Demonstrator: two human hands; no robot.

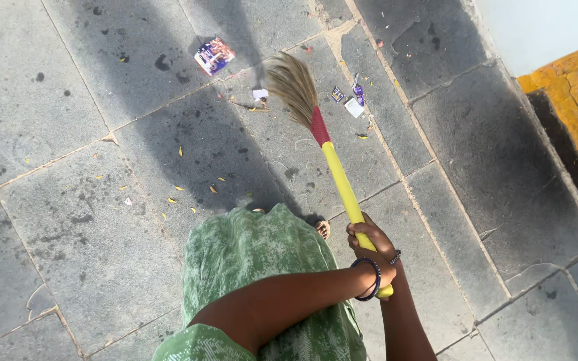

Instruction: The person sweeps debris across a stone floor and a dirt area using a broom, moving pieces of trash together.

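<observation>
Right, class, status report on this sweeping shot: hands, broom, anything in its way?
Both hands, left and right, shut on broom handle. Bristles down on paving. Wrappers and small packet lie beside bristles.

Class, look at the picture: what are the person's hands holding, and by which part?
Both hands, left and right, grip a broom by the lower end of its yellow handle, far from the bristles.

Grey stone paving slabs [68,220] spread out from a yellow-painted kerb [573,93] at the upper right, with a pale wall [536,27] just above that kerb. Well left of the kerb lies a small colourful packet [214,55]; nearer it sit what look like torn wrapper scraps [354,100]. Tiny yellow leaves [171,200] dot the slabs farther left and lower.
</observation>
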